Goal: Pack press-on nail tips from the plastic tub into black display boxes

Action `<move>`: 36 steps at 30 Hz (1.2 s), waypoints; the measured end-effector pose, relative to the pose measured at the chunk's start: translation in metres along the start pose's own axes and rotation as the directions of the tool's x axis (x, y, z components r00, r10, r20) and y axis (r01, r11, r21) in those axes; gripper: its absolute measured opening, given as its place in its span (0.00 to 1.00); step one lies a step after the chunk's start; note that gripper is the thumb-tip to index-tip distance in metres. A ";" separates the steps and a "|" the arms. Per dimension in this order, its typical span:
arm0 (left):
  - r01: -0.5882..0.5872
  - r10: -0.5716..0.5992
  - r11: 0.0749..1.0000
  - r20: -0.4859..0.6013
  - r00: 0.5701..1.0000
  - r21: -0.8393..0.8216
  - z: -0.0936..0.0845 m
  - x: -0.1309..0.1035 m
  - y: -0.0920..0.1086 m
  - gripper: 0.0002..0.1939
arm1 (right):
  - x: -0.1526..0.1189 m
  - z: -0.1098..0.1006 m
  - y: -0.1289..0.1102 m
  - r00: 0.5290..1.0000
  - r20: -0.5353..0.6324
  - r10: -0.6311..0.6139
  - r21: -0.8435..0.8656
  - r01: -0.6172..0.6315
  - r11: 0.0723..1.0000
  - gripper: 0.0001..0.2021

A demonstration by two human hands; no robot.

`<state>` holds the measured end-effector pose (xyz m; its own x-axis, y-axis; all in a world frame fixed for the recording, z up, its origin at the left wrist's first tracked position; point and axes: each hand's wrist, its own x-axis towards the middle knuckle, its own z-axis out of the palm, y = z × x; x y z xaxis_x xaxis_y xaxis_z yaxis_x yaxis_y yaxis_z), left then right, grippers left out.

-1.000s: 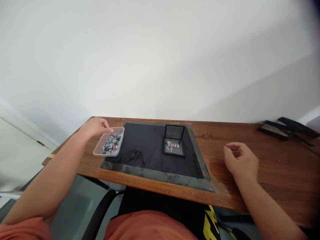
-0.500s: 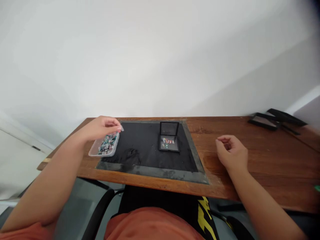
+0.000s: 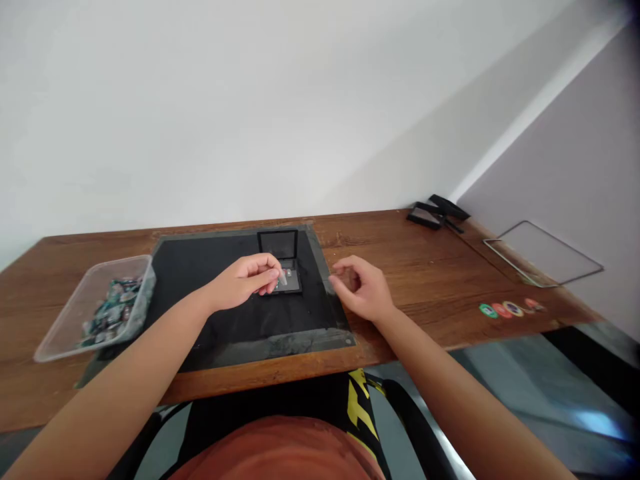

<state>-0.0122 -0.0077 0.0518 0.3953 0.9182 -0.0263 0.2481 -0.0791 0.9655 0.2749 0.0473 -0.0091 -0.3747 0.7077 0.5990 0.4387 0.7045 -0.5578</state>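
My left hand (image 3: 253, 280) is closed in a pinch on a small translucent piece (image 3: 283, 279), shaped like a false nail. It is over the front of a small black case (image 3: 296, 287) with a raised, windowed lid. Small shiny pieces lie inside, partly hidden by my fingers. My right hand (image 3: 361, 285) is at the mat's right edge, fingers curled and thumb apart, with nothing visible in it. At the left, a clear plastic tub (image 3: 83, 293) contains many small green and silvery pieces (image 3: 116, 307).
A black mat (image 3: 215, 333) with a grey border covers part of the wooden table (image 3: 390, 233). Black cases (image 3: 427, 215) lie at the back right. Farther right are a thin metal frame (image 3: 545, 287) against the wall and several round coloured stickers (image 3: 513, 309).
My view has turned right. My left hand has gone from above the tub to the black case, carrying the translucent piece. My right hand has come closer to the mat, its fingers loosening.
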 end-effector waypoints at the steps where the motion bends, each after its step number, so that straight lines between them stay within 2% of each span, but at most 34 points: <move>1: 0.001 -0.001 1.000 -0.008 1.000 -0.007 0.002 0.001 -0.004 0.17 | 0.004 0.002 -0.007 0.998 0.050 -0.050 0.008 0.050 0.999 0.12; 4: 0.003 -0.003 1.000 -0.034 0.999 0.023 0.002 0.001 -0.012 0.17 | 0.022 0.008 -0.026 0.964 0.173 -0.202 0.045 0.197 0.979 0.19; 7: 0.004 0.002 0.997 -0.080 0.997 0.079 -0.001 -0.001 -0.015 0.18 | 0.046 0.018 -0.038 0.920 0.235 -0.314 0.114 0.294 0.949 0.21; 12: 0.039 -0.026 0.994 -0.123 0.992 0.100 -0.002 -0.004 -0.018 0.17 | 0.070 0.035 -0.035 0.856 0.272 -0.439 0.261 0.374 0.890 0.17; 16: 0.107 -0.097 0.992 -0.128 0.987 0.074 0.002 -0.007 -0.020 0.16 | 0.067 0.041 -0.028 0.854 0.278 -0.440 0.309 0.354 0.883 0.15; 23: 0.139 -0.130 0.988 -0.117 0.985 0.070 0.004 -0.006 -0.018 0.13 | 0.055 0.044 -0.027 0.890 0.207 -0.406 0.293 0.340 0.894 0.14; 28: 0.146 -0.136 0.987 -0.131 0.982 0.074 0.008 -0.005 -0.016 0.15 | 0.057 0.044 -0.028 0.887 0.213 -0.410 0.308 0.338 0.889 0.13; 32: 0.171 -0.165 0.984 -0.099 0.981 0.055 0.013 -0.007 -0.013 0.18 | 0.056 0.041 -0.032 0.876 0.241 -0.417 0.329 0.331 0.885 0.11; 34: 0.168 -0.159 0.981 -0.091 0.983 0.099 0.011 -0.009 -0.013 0.18 | 0.055 0.039 -0.035 0.874 0.259 -0.410 0.326 0.321 0.889 0.09; 36: 0.159 -0.130 0.960 -0.136 0.982 0.231 0.007 -0.009 -0.014 0.16 | 0.055 0.036 -0.035 0.883 0.290 -0.370 0.307 0.280 0.909 0.08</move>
<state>-0.0132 -0.0178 0.0365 0.2356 0.9649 -0.1160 0.5054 -0.0197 0.8627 0.2100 0.0637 0.0229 -0.7300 0.3795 0.5684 0.0430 0.8556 -0.5159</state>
